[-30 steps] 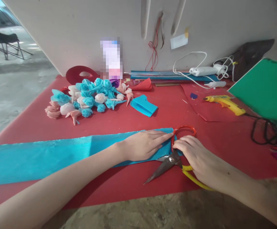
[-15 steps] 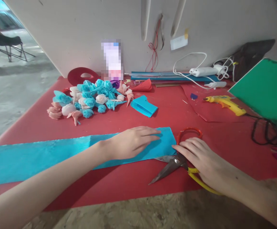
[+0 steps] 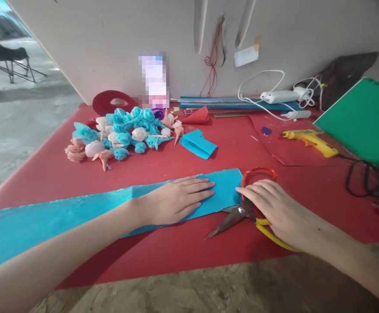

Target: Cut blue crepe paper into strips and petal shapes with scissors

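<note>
A long strip of light-blue crepe paper (image 3: 62, 217) lies across the front of the table. My left hand (image 3: 179, 198) rests flat on it with fingers stretched out, pressing near its right part. At the strip's right end, my right hand (image 3: 270, 204) is closed around the handles of a pair of scissors (image 3: 223, 224), one red and one yellow; its thumb is hidden. The index fingertip touches the paper's right edge. The scissors' blades are spread apart, one partly beneath the paper and the other pointing toward the table's front edge.
Blue, white and pink paper flowers (image 3: 120, 134) are heaped at the back left of the red table (image 3: 143, 263). A folded blue paper piece (image 3: 199, 143) lies beyond the strip. At right are a yellow glue gun (image 3: 311, 141), its black cord (image 3: 350, 178) and a green board (image 3: 362, 126).
My right hand and the scissors have shifted slightly away from me, and the strip's right end has moved with them. My left hand has flattened onto the paper, its fingers slightly further left.
</note>
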A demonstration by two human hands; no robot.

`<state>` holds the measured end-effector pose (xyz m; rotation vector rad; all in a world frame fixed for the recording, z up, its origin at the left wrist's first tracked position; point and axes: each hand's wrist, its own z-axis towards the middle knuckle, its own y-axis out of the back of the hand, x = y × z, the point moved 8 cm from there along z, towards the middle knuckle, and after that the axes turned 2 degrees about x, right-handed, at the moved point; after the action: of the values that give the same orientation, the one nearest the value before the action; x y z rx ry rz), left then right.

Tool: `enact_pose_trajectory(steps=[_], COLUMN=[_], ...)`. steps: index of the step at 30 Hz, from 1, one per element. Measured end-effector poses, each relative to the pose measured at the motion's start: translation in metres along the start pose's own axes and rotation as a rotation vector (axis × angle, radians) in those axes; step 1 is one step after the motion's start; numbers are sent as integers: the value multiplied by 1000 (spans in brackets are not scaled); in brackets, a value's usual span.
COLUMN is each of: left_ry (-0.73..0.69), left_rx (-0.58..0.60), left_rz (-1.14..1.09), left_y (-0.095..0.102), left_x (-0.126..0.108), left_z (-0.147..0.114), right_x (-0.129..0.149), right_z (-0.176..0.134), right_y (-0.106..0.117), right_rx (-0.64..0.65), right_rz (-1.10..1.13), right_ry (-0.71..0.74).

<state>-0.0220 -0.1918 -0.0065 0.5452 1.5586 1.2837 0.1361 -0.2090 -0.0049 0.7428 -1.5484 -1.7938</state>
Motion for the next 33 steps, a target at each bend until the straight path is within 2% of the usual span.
enact_pose_trajectory(steps=[17, 26, 33], left_ry=[5, -7, -64], left_rx=[36, 2, 3], left_rz=[2, 3, 43], left_y=[-4, -4, -6], left_x=[-1, 0, -1], left_z=[8, 7, 6], right_x=[10, 8, 3], right_z=[15, -6, -6], right_y=[-3, 3, 9], right_rx=[35, 34, 38], right_rz=[3, -21, -20], right_ry=[59, 21, -58])
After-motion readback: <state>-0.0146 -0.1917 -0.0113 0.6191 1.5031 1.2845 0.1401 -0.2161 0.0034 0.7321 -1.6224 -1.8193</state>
